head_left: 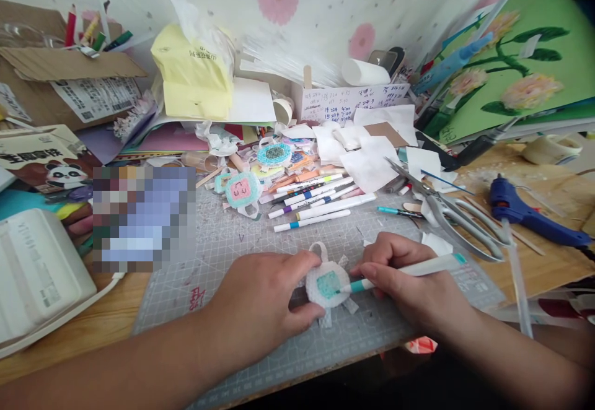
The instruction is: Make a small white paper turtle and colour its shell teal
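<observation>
The left hand (260,301) pins a white foam cutout (328,283) flat with loosely curled fingers — the right hand (409,280) pinches a teal marker (400,272) whose tip touches the cutout.

The round piece (327,284) at lower centre is white with a teal square in its middle. The marker (400,272) on it is white with teal bands. The mat (242,243) is grey with a fine white grid. At right lies a blue glue gun (515,207). The wall (325,1) is white with pink flowers. A yellow pack (193,72) sits upper left; a green board (520,57) upper right.
</observation>
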Motion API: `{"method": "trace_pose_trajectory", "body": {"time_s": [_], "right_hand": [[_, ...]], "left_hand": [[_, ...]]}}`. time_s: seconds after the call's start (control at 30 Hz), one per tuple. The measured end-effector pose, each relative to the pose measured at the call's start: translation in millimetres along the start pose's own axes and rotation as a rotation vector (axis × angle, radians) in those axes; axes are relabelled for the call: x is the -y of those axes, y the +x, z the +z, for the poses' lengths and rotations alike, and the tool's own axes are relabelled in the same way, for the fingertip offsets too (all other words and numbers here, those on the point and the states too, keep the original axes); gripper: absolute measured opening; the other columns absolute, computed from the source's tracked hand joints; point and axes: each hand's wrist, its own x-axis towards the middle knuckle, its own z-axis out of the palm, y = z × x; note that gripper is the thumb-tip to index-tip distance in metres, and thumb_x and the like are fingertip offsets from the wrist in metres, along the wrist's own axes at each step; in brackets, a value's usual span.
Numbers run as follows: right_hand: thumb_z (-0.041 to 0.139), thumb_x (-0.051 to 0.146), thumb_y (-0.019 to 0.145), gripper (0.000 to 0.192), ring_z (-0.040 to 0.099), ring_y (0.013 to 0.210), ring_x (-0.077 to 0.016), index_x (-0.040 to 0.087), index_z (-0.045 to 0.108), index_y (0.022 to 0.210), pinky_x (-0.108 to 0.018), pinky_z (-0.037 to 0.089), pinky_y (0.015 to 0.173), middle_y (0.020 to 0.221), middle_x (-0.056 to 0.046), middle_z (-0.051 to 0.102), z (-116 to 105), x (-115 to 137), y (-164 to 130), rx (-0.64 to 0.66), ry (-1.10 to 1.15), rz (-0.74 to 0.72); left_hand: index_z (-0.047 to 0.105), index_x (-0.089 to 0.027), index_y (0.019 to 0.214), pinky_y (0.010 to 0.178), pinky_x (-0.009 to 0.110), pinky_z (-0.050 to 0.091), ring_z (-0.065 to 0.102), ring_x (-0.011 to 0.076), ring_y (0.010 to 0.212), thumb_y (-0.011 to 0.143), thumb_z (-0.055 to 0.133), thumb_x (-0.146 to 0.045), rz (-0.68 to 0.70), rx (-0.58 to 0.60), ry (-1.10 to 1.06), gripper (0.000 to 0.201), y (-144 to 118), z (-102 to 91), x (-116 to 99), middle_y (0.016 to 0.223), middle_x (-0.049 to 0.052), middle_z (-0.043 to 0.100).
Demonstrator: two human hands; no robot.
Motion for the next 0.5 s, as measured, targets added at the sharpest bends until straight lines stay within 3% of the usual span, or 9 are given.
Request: {"method": "trace_pose_trajectory", "body": {"time_s": [0.23, 0.5], "right_hand": [[0.062, 0.028, 0.076, 0.023, 0.045, 0.051, -0.0125, 0.021, 0.048, 0.059, -0.025, 0.035, 0.049, 0.052, 0.003, 0.053, 5.7, 8.5, -3.3, 0.041, -0.022, 0.024], [0.061, 0.026, 0.075, 0.024, 0.051, 0.057, -0.0169, 0.022, 0.046, 0.057, -0.029, 0.039, 0.054, 0.052, 0.002, 0.052, 5.3, 6.1, -3.4, 0.021, -0.093, -0.011]], "left_hand": [[0.057, -0.025, 0.11, 0.057, 0.027, 0.036, 0.061, 0.0199, 0.067, 0.075, 0.06, -0.043, -0.02, 0.038, -0.026, 0.04, 0.7, -5.7, -3.1, 0.075, 0.0, 0.067], [0.057, -0.025, 0.111, 0.056, 0.027, 0.035, 0.058, 0.0183, 0.063, 0.074, 0.061, -0.043, -0.021, 0.042, -0.018, 0.041, 1.0, -4.4, -2.3, 0.074, -0.001, 0.065]]}}
